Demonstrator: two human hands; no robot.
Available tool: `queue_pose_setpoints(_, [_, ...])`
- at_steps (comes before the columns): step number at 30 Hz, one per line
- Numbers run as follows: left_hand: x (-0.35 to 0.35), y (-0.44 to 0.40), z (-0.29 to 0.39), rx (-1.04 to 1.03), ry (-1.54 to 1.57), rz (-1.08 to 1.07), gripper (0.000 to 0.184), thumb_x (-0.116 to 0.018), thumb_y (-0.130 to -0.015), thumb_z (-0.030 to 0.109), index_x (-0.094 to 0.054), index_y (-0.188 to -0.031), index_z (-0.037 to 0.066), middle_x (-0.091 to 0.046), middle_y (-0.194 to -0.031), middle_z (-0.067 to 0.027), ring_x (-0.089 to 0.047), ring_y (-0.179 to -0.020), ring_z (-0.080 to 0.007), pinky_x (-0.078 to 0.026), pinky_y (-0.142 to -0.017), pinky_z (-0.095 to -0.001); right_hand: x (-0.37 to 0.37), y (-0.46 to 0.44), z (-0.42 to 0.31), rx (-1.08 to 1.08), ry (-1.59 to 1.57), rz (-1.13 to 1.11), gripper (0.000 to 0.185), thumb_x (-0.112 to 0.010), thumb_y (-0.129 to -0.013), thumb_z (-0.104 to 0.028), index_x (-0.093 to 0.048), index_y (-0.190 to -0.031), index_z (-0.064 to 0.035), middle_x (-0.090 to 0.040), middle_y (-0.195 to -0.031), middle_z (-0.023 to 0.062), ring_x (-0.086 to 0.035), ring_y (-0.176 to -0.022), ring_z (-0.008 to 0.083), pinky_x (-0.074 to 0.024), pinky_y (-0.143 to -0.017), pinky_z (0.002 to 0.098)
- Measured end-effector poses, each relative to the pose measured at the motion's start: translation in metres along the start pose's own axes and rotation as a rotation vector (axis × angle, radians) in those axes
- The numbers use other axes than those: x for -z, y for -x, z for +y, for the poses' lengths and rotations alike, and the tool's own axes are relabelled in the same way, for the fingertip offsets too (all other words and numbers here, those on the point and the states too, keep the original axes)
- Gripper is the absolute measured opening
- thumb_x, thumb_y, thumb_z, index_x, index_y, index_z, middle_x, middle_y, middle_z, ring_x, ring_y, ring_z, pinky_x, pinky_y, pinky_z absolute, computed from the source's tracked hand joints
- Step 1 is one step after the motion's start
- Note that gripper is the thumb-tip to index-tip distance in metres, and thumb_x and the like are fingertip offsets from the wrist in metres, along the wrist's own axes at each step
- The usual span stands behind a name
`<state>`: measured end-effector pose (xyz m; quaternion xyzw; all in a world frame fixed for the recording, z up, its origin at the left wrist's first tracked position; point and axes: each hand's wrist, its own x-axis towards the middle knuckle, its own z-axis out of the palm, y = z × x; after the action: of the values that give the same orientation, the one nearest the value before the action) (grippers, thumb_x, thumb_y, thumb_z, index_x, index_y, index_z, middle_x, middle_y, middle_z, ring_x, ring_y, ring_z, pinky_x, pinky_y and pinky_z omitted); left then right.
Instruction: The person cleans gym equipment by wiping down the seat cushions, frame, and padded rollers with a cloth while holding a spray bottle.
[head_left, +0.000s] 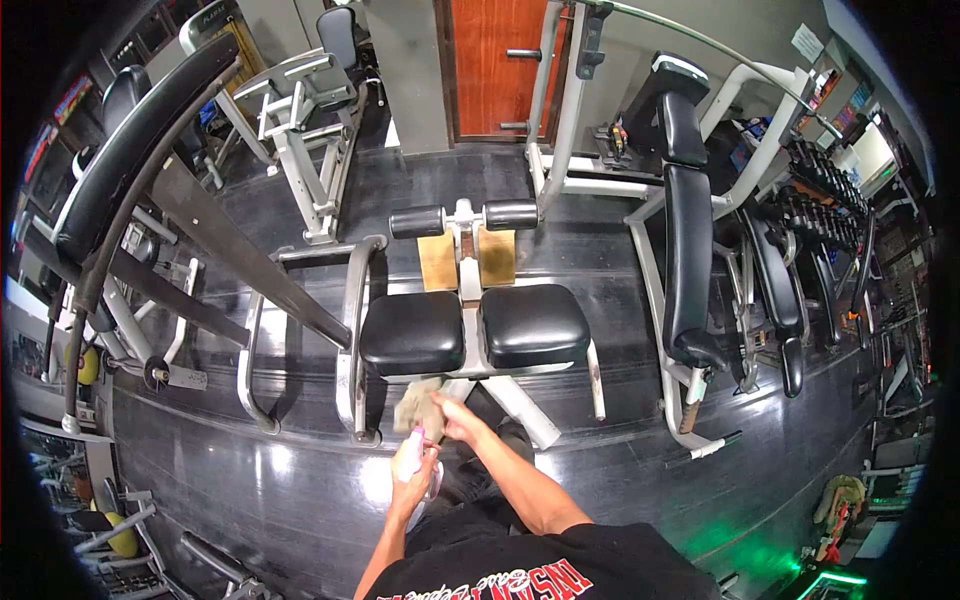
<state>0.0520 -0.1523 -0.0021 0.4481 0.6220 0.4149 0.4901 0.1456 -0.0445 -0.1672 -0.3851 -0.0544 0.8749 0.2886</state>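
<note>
My left hand [414, 482] is closed around a white bottle with a pink top [411, 452], probably a spray bottle. Just above it, my right hand [459, 417] grips a crumpled beige cloth [416, 404]. Cloth and bottle top are close together; whether they touch is hard to tell. Both hands are in front of an exercise machine with two black padded seats, a left seat pad [413, 334] and a right seat pad [535, 326]. Two black rollers stand at its far end, the left roller [417, 222] and the right roller [510, 214].
A padded bench [688, 260] with a barbell rack stands to the right. On the left, a large machine's black pad [140, 140] and slanted beam [245, 245] rise high. A dumbbell rack [825, 205] lines the far right. Behind is a reddish door [500, 80]; dark flooring [620, 500] lies below.
</note>
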Motion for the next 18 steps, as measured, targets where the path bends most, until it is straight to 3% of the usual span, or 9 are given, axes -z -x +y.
queue_pose_setpoints(2, [-0.001,0.003,0.001,0.009,0.038,0.025,0.016,-0.06,-0.087,0.008,-0.056,-0.1,0.0,-0.064,-0.084,-0.0072,-0.056,-0.061,-0.0083,-0.048,-0.057,-0.0247,0.006,-0.008,-0.022,-0.029,-0.413,-0.07,0.038,-0.036,-0.096,-0.025,-0.05,-0.121,0.0001,-0.059,-0.115,0.0185,-0.059,-0.106,0.0294,-0.0492,-0.09,0.0422])
queue_pose_setpoints(5, [-0.002,-0.002,0.006,0.008,0.039,0.02,0.016,-0.06,-0.087,0.008,-0.056,-0.1,0.0,-0.064,-0.084,-0.0072,-0.056,-0.061,-0.0081,-0.048,-0.058,-0.0245,0.051,-0.031,-0.038,0.006,-0.643,-0.018,0.035,-0.035,-0.095,-0.019,-0.05,-0.118,0.0024,-0.057,-0.118,0.0202,-0.058,-0.108,0.0305,-0.0481,-0.095,0.0434])
queue_pose_setpoints(7, [-0.003,-0.004,0.007,0.013,-0.032,-0.022,0.017,-0.06,-0.087,0.008,-0.056,-0.101,0.0,-0.065,-0.085,-0.0074,-0.056,-0.061,-0.0077,-0.048,-0.058,-0.0242,0.066,-0.006,-0.057,0.031,-0.709,0.199,0.037,-0.033,-0.096,-0.02,-0.05,-0.12,0.0025,-0.058,-0.117,0.0186,-0.059,-0.106,0.0311,-0.047,-0.096,0.0446])
queue_pose_setpoints(9, [-0.005,-0.007,0.004,0.032,-0.006,-0.034,0.016,-0.061,-0.087,0.009,-0.056,-0.1,0.0,-0.065,-0.086,-0.0075,-0.056,-0.061,-0.0076,-0.048,-0.058,-0.0239,0.094,0.035,-0.084,0.091,-0.624,0.229,0.035,-0.031,-0.094,-0.015,-0.05,-0.117,0.003,-0.059,-0.113,0.0187,-0.06,-0.103,0.0304,-0.0486,-0.094,0.0436])
queue_pose_setpoints(11, [-0.008,-0.01,0.002,0.025,0.066,-0.052,0.017,-0.061,-0.088,0.01,-0.056,-0.1,0.0,-0.065,-0.086,-0.0078,-0.056,-0.061,-0.0076,-0.048,-0.058,-0.024,0.179,0.054,-0.095,0.09,-0.721,-0.429,0.035,-0.029,-0.094,-0.015,-0.05,-0.115,0.0035,-0.059,-0.112,0.0188,-0.061,-0.102,0.0303,-0.05,-0.092,0.0442])
queue_pose_setpoints(13, [-0.015,-0.011,0.011,0.03,0.107,-0.053,0.012,-0.056,-0.088,0.008,-0.055,-0.094,-0.002,-0.061,-0.084,-0.0079,-0.055,-0.06,-0.01,-0.046,-0.057,-0.025,0.171,0.107,-0.125,0.361,-0.527,0.201,0.035,-0.029,-0.094,-0.016,-0.052,-0.113,0.003,-0.061,-0.11,0.0173,-0.062,-0.099,0.0289,-0.0518,-0.088,0.0435])
queue_pose_setpoints(16, [-0.017,-0.017,0.002,-0.007,0.051,-0.11,0.015,-0.061,-0.089,0.011,-0.057,-0.099,0.0,-0.064,-0.085,-0.0069,-0.056,-0.062,-0.0077,-0.047,-0.057,-0.0233,0.193,0.145,-0.156,0.586,-0.397,0.549,0.035,-0.032,-0.097,-0.023,-0.051,-0.118,-0.0015,-0.06,-0.111,0.0149,-0.061,-0.101,0.0283,-0.0519,-0.088,0.0434])
queue_pose_setpoints(17, [-0.02,-0.016,0.002,-0.007,0.053,-0.117,0.015,-0.061,-0.089,0.011,-0.057,-0.099,0.0,-0.064,-0.085,-0.0069,-0.056,-0.062,-0.0077,-0.047,-0.057,-0.0233,0.207,0.15,-0.156,0.79,-0.344,0.494,0.036,-0.037,-0.098,-0.025,-0.048,-0.123,-0.0016,-0.058,-0.114,0.015,-0.06,-0.102,0.0282,-0.0519,-0.087,0.043])
queue_pose_setpoints(18, [-0.022,-0.016,0.006,-0.008,0.069,-0.125,0.015,-0.061,-0.089,0.011,-0.057,-0.099,0.0,-0.064,-0.085,-0.0068,-0.056,-0.062,-0.0077,-0.047,-0.057,-0.0233,0.208,0.147,-0.159,0.925,-0.364,0.646,0.035,-0.041,-0.097,-0.023,-0.048,-0.124,-0.0009,-0.058,-0.115,0.0146,-0.06,-0.103,0.027,-0.0518,-0.087,0.0412])
